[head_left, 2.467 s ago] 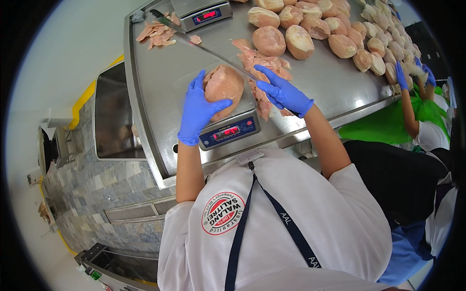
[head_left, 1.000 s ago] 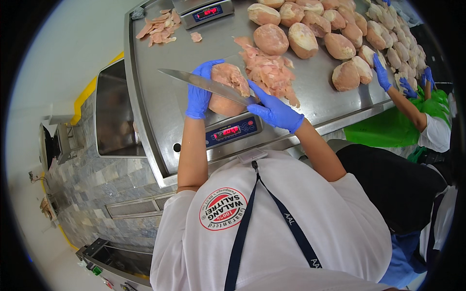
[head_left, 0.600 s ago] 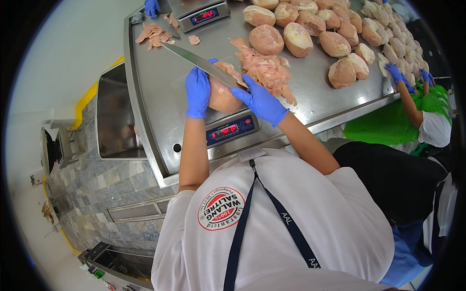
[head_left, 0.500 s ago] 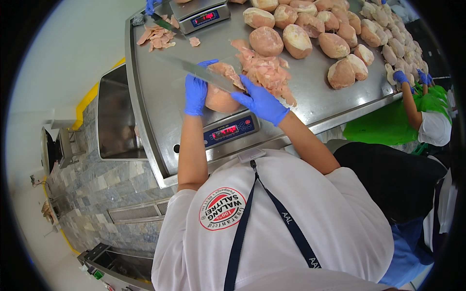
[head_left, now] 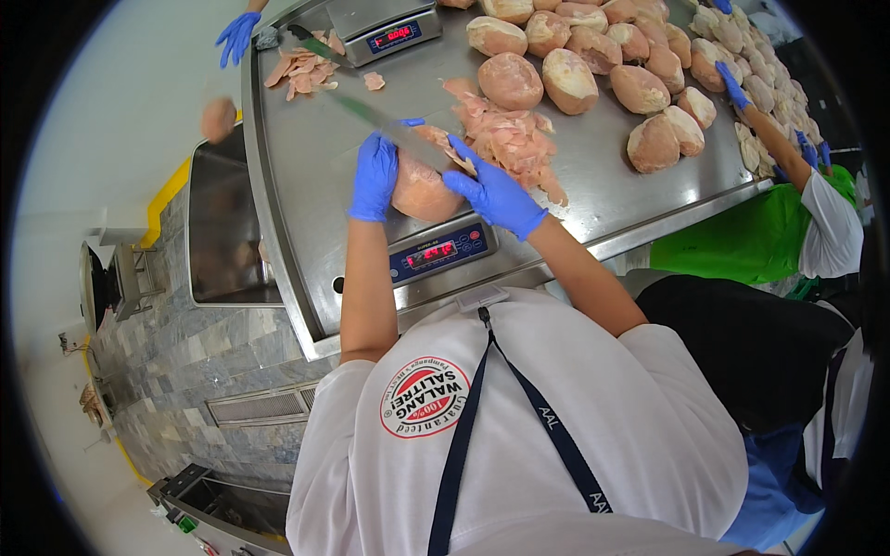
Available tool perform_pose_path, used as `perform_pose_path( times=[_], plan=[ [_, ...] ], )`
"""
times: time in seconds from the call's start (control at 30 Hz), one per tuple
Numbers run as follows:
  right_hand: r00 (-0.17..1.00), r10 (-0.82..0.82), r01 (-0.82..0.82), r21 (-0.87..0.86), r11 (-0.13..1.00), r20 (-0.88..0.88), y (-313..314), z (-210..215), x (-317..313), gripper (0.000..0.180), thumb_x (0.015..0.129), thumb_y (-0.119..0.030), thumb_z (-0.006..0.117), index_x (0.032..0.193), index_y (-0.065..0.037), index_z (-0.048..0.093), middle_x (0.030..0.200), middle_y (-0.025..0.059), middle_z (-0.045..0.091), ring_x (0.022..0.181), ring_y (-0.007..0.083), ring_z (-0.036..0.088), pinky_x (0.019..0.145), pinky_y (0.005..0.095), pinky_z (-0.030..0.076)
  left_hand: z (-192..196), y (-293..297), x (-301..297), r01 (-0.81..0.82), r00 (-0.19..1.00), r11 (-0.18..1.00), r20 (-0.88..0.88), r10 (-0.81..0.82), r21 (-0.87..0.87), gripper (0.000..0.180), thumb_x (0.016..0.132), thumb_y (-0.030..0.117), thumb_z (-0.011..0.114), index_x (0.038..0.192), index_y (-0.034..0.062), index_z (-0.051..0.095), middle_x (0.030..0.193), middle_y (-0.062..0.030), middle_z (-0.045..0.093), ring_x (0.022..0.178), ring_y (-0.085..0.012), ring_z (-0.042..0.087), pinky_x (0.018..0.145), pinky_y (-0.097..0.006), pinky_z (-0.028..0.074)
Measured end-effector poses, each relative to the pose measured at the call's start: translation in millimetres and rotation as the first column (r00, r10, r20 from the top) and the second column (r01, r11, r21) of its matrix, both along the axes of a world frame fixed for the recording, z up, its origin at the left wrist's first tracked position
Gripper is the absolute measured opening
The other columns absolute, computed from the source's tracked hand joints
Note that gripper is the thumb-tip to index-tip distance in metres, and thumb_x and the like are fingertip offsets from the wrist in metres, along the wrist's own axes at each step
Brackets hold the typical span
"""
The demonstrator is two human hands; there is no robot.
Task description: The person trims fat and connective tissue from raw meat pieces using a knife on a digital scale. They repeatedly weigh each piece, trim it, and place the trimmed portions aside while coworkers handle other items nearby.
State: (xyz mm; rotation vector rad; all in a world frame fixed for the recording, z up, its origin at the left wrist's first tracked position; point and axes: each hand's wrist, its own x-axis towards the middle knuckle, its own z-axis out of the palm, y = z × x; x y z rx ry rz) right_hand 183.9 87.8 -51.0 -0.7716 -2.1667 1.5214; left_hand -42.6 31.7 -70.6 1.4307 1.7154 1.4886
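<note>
Pink chicken piece (head_left: pixel 422 190) sits on the scale (head_left: pixel 443 250), between both hands.
Left hand (head_left: pixel 374 174) steadies its side; right hand (head_left: pixel 491 190) grips the knife (head_left: pixel 389 125), blade slanting up-left.

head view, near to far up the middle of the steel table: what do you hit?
Near scale's display → chicken piece under both gloved hands → pile of sliced meat → whole pieces → far scale.

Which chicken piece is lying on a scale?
The piece between both gloved hands, on the near scale; the other whole pieces lie on the bare steel table.
</note>
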Motion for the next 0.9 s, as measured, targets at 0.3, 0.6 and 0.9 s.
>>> perform_pose_path(
  times=[0.3,0.6,0.9],
  plan=[
    [0.990,-0.144,0.141,-0.143,0.980,-0.008,-5,9,-13,0.067,0.100,-0.049,0.059,0.155,-0.015,0.041,0.086,0.0134,0.067,0.077,0.0193,0.063,0.071,0.0344,0.050,17,-6,15,-0.351,0.935,0.934,-0.026,0.353,0.064,0.038,0.102,0.026,0.051,0.123,-0.0015,0.066,0.121,-0.0208,0.067,0.114,-0.0324,0.063,0.100,-0.041,0.047],
    [0.999,-0.012,0.030,-0.372,0.928,0.052,-5,21,15,0.071,0.102,-0.044,0.057,0.160,-0.013,0.030,0.103,0.0105,0.067,0.079,0.0155,0.059,0.070,0.0312,0.047,40,-30,39,-0.084,0.972,0.960,-0.234,0.021,-0.267,0.119,0.072,0.050,0.086,0.154,-0.0077,0.023,0.155,-0.0290,0.031,0.145,-0.0411,0.032,0.118,-0.046,0.031],
    [0.983,0.093,-0.079,-0.093,0.992,0.156,-5,-10,61,0.084,0.100,-0.043,0.061,0.163,-0.012,0.014,0.115,0.0131,0.056,0.088,0.0186,0.043,0.076,0.0319,0.038,45,-30,24,0.203,0.939,0.950,0.321,-0.121,-0.236,0.122,0.065,0.023,0.093,0.158,-0.0036,0.018,0.157,-0.0199,0.033,0.147,-0.0279,0.032,0.120,-0.038,0.030]
  ],
)
